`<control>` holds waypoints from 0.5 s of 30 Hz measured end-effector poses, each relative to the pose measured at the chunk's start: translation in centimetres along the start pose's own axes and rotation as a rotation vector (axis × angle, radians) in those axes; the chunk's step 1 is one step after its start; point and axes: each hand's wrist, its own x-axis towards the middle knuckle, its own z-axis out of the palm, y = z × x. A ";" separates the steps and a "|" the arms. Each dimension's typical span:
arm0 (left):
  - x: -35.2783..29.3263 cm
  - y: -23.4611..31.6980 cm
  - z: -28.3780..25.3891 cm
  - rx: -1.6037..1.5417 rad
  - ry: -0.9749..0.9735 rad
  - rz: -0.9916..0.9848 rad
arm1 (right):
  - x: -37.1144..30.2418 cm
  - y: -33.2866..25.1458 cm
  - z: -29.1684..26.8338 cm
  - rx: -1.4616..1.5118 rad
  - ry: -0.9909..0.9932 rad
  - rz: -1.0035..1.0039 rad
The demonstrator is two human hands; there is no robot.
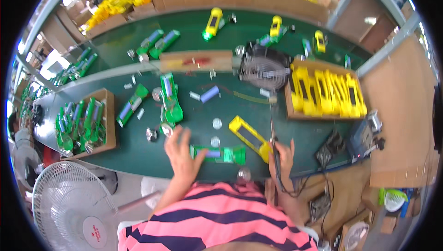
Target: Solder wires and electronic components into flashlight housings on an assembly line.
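My left hand (181, 157) is slightly blurred, with thumb and fingers apart and nothing visibly gripped. Its thumb reaches the left end of a green plastic housing (233, 155) that carries a blue cylindrical cell. By its fingertips is a shiny round reflector (166, 129). A soldering iron (276, 154) stands tip up in my right hand (285, 159), whose fingers close round the handle; its black cord trails below. Just left of that hand lies a yellow casing (247, 134) with a dark panel. Two pale discs, one of them a round disc (217, 123), sit between the hands.
Yellow casings fill a carton (290, 108) at the right; green housings fill another carton (110, 124) at the left. A black round fan (263, 72) stands at the back. More green housings (169, 98) and a loose blue cell (210, 94) lie on the bench. Beyond runs a green belt (189, 22).
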 end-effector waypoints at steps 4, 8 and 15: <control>1.2 2.0 -3.7 -0.244 0.344 0.411 | -2.2 -0.8 0.0 0.028 0.069 0.092; 3.3 3.7 -0.2 -0.315 -0.309 0.392 | -3.3 -1.5 0.4 0.122 -0.083 0.159; 2.4 5.4 6.8 -0.197 -0.513 0.543 | -2.0 -1.2 0.9 0.105 -0.009 0.089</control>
